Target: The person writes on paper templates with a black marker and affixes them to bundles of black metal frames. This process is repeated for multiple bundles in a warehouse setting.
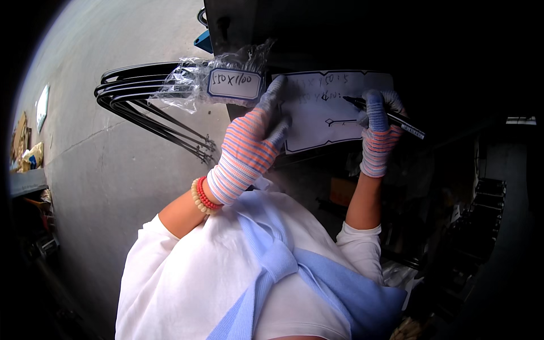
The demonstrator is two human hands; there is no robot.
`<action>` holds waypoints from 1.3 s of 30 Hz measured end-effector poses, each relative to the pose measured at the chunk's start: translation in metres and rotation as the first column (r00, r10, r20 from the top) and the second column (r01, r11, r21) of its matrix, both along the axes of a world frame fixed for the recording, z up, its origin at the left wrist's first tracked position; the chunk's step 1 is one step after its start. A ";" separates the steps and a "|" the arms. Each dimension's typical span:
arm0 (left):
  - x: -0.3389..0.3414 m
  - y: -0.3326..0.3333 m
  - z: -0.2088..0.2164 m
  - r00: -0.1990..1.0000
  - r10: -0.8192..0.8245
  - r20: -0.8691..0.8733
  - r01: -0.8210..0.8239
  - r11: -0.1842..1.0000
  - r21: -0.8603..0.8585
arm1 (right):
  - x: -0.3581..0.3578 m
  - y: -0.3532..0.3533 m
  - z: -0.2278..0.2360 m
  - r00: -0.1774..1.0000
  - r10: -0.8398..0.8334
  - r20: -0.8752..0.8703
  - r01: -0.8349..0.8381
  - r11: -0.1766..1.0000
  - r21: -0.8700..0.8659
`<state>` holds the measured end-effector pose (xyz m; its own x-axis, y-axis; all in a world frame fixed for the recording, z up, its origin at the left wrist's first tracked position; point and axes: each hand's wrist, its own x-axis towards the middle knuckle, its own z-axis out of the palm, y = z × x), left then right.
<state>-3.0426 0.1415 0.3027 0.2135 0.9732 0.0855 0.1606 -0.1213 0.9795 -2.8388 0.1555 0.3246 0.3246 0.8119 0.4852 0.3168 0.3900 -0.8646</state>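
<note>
A white sheet with a dark blue border and handwriting on it lies in front of me. My left hand, in a striped knit glove, holds the sheet by its left edge, thumb and forefinger over it. A black marker is gripped in my right hand, gloved the same way. The marker's tip touches or hovers just over the written lines; I cannot tell which. Left of the sheet is a clear plastic bag with a blue-bordered label, wrapped round a bundle of bent black rods or cables.
The bundle's looped ends stick out left over the grey floor. A blue object shows by the dark table's far left corner. On the right, dark racking or stacked items stand in shadow.
</note>
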 end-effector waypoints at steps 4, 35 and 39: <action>0.000 0.000 0.004 0.999 0.000 -0.051 0.000 1.000 0.003 | 0.015 0.002 0.004 0.991 0.128 -0.043 -0.130 0.991 -0.043; -0.005 0.000 0.002 0.995 0.017 0.097 -0.001 0.987 -0.161 | 0.067 -0.011 0.018 0.902 0.377 -0.210 -0.390 0.921 -0.025; -0.005 0.000 0.003 0.943 0.003 0.333 0.082 0.967 -0.241 | 0.052 -0.007 -0.005 0.946 -0.228 0.230 0.185 0.963 0.196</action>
<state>-3.0480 0.1415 0.3059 0.2536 0.9635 -0.0859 -0.1744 0.1329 0.9757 -2.7864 0.1484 0.3196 0.3281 0.6386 0.6961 0.6016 0.4268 -0.6752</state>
